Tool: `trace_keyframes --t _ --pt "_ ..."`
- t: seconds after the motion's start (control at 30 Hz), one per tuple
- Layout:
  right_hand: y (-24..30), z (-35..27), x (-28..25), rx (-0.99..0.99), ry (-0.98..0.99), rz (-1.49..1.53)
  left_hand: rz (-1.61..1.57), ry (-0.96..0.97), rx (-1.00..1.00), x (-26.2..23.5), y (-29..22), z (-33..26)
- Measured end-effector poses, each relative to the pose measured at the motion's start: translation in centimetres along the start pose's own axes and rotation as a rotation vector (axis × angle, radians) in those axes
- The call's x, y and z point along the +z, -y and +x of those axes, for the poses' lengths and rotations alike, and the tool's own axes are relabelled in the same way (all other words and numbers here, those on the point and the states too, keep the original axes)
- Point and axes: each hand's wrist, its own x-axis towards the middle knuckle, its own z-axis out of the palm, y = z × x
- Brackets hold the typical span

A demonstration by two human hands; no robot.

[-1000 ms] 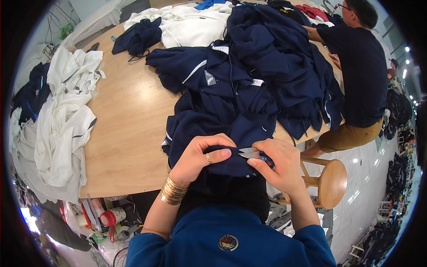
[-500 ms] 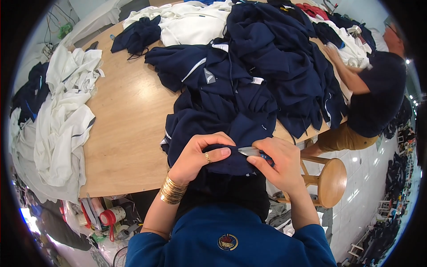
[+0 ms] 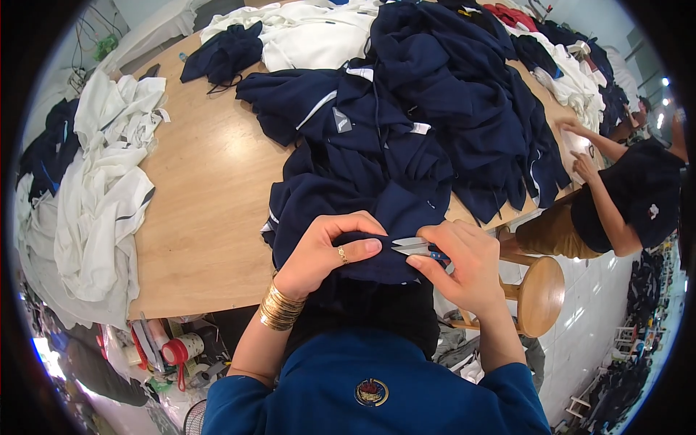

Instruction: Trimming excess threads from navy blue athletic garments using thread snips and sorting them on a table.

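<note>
A big wooden desk (image 3: 210, 203) holds lots of clothes. A large heap of dark blue clothes (image 3: 406, 123) lies on its right side. White clothes (image 3: 109, 188) hang over its left edge, and more white clothes (image 3: 304, 36) lie at the far end.

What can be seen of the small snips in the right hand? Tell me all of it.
The thread snips are small, with short silvery metal blades and a blue handle part mostly hidden in the right hand. They lie nearly level, tips pointing left toward the left hand, just above the dark navy garment that hand pinches at the table edge. Whether the blades touch the cloth is unclear.
</note>
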Motion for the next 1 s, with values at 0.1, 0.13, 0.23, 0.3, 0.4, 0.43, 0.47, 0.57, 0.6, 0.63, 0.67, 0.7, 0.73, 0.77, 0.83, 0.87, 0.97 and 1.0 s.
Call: trace_keyframes --t 0.1,0.13,0.23,0.3,0.4,0.43,0.47,0.57,0.6,0.63,0.67,0.7,0.73,0.77,0.83,0.87,0.97,1.0 --pt "0.0 0.1 0.1 -0.011 -0.01 -0.007 0.026 -0.002 0.013 0.0 0.0 0.1" --pt "0.0 0.1 0.1 -0.01 -0.01 -0.007 0.025 -0.002 0.013 0.0 -0.1 0.1" --pt "0.0 0.3 0.1 -0.008 0.008 -0.027 0.03 -0.015 0.007 -0.1 -0.2 0.2" --pt "0.1 0.5 0.0 -0.015 0.013 -0.041 0.02 -0.012 0.01 -0.1 -0.2 0.3" --pt "0.1 0.7 0.0 -0.021 0.0 -0.051 0.037 0.004 0.021 0.0 -0.5 0.5" --pt "0.0 0.7 0.0 -0.029 -0.009 -0.057 0.043 0.017 0.012 -0.1 -0.5 0.5" --pt "0.0 0.6 0.0 -0.026 0.004 -0.064 0.05 0.029 0.004 0.0 -0.4 0.4" --pt "0.0 0.5 0.3 -0.007 -0.007 -0.052 0.039 -0.004 -0.033 0.4 -0.6 0.3" --pt "0.0 0.4 0.4 0.029 -0.016 -0.033 0.045 -0.027 -0.049 0.5 -0.7 0.2" --pt "-0.3 0.3 0.8 0.049 -0.076 0.019 0.051 -0.029 -0.037 0.6 -0.8 0.1" --pt "-0.1 0.3 0.8 0.037 -0.083 0.017 0.07 -0.054 -0.033 0.6 -0.8 0.1" --pt "0.1 0.1 0.7 0.215 -0.024 0.2 0.084 -0.075 -0.031 0.6 -0.7 0.1" --pt "0.3 0.0 0.7 0.394 0.036 0.385 0.085 -0.074 -0.022 0.5 -0.6 0.0" --pt "0.6 0.2 1.0 0.461 0.024 0.553 0.087 -0.072 -0.011 0.4 -0.5 -0.1" --pt "-0.4 -0.6 1.7 0.481 0.11 0.573 0.091 -0.067 0.001 0.3 -0.5 0.0" --pt "-0.8 -0.9 1.9 0.507 0.201 0.595 0.124 -0.057 0.015 0.3 -0.5 0.0" --pt "-0.8 -0.4 1.2 0.616 0.163 0.712 0.198 -0.05 -0.03 0.2 -0.5 -0.2" --pt "-0.9 -0.4 1.1 0.619 0.09 0.76 0.238 -0.039 -0.085 0.2 -0.6 -0.1"
